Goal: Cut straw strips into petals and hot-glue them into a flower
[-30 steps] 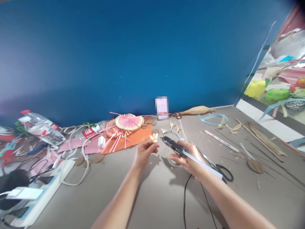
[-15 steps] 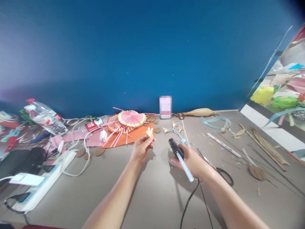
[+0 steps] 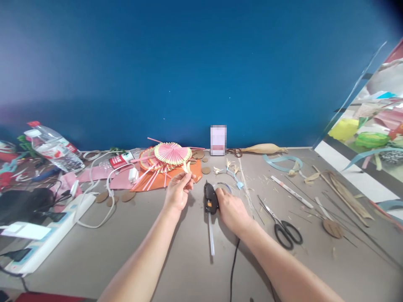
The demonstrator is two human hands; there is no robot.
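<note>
My left hand (image 3: 179, 191) pinches a small cream-coloured flower (image 3: 187, 167) between thumb and fingertips, in front of an orange sheet (image 3: 157, 181). Right of it, my right hand (image 3: 233, 212) is closed on a black glue gun (image 3: 210, 197), its nozzle pointing away from me. From the back of the gun a clear glue stick (image 3: 211, 235) sticks out towards me. Past my right hand shows part of a thin ring (image 3: 224, 185), the rest of it hidden. Beyond lies a pale blue stem with little husk-like blossoms (image 3: 232, 170).
Scissors (image 3: 285, 230), a white marker (image 3: 291, 191), thin wires and dried husks (image 3: 348, 195) lie at the right. Pink folded paper fans (image 3: 172, 153), plastic bottles (image 3: 58, 153) and a power strip (image 3: 52, 235) with cables occupy the left. A blue wall (image 3: 201, 75) stands behind.
My right hand has brought the glue gun left and lower, turning it side-on and uncovering the scissors. My left hand has shifted slightly left with the flower, and the view has moved a little.
</note>
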